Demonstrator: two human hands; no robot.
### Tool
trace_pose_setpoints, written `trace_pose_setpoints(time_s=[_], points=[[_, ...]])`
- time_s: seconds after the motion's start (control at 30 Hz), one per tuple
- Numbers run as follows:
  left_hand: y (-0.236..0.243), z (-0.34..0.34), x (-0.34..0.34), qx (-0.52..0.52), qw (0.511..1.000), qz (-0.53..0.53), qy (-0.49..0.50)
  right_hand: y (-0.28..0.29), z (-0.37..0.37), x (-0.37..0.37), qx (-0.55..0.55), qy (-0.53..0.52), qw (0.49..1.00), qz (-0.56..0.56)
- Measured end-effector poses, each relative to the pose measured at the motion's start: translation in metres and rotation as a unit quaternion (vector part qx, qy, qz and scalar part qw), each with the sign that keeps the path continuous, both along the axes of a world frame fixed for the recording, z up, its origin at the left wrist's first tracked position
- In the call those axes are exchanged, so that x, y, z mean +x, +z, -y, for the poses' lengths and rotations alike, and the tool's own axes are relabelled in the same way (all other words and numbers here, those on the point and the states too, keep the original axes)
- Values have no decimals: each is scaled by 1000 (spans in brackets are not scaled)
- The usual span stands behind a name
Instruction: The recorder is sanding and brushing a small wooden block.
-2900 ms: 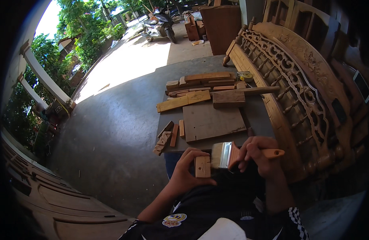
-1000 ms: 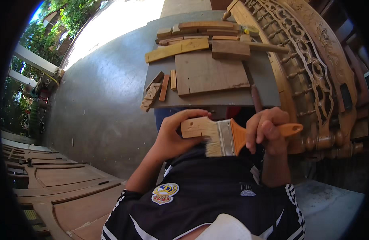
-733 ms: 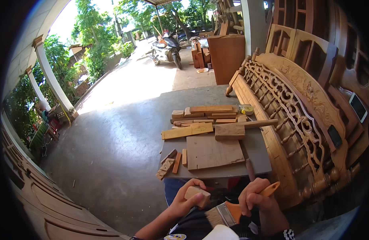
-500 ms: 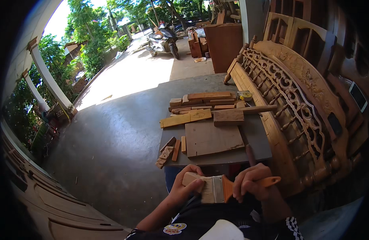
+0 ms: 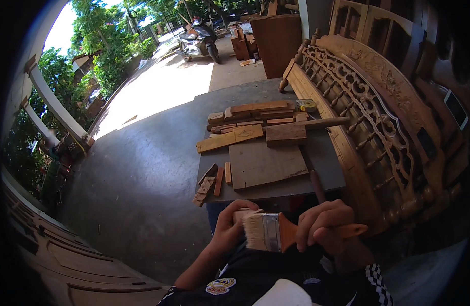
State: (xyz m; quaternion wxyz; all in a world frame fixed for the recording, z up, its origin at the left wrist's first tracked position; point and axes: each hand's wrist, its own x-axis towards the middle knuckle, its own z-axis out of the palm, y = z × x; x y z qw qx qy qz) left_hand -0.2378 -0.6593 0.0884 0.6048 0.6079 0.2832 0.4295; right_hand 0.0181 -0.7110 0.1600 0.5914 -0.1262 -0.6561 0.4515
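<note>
My right hand [image 5: 325,224] grips a wide paintbrush [image 5: 272,233] by its orange handle, the bristles pointing left. Pale bristles and a metal band show clearly. Behind the bristles, my left hand [image 5: 230,225] is closed around a small pale wooden block [image 5: 245,212]. The brush hides most of that block and part of the left fingers, and the bristles overlap it; whether they touch it I cannot tell. Both hands are in front of my body, just off the near edge of a low grey table [image 5: 276,193].
A flat board [image 5: 268,164], a wooden mallet [image 5: 286,135], stacked wood strips [image 5: 260,108], small offcuts [image 5: 204,190] and a tape measure [image 5: 307,105] lie on the table. A dark handle [image 5: 317,186] lies near its front. Carved bed panels [image 5: 347,92] lean at right, holding a phone [image 5: 456,110].
The brush has come in front of the block, covering more of it, and the left thumb is no longer visible on top. The table has shifted up in view.
</note>
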Motion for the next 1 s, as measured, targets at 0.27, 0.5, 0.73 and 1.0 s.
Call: trace_pose_setpoints(time_s=[0.27, 0.5, 0.73, 1.0], points=[[-4, -2, -1, -38, 998, 39, -20, 8, 0, -8, -70, -29, 996, 38], [-3, -3, -3, -80, 992, 93, -42, 12, -2, -7, -65, -28, 990, 120], [0, 3, -5, -122, 987, 100, -35, 1, -10, -4, -71, -152, 963, 211], [-8, -2, 0, -101, 947, 295, -74, -23, -21, -4, -13, -102, 990, 101]])
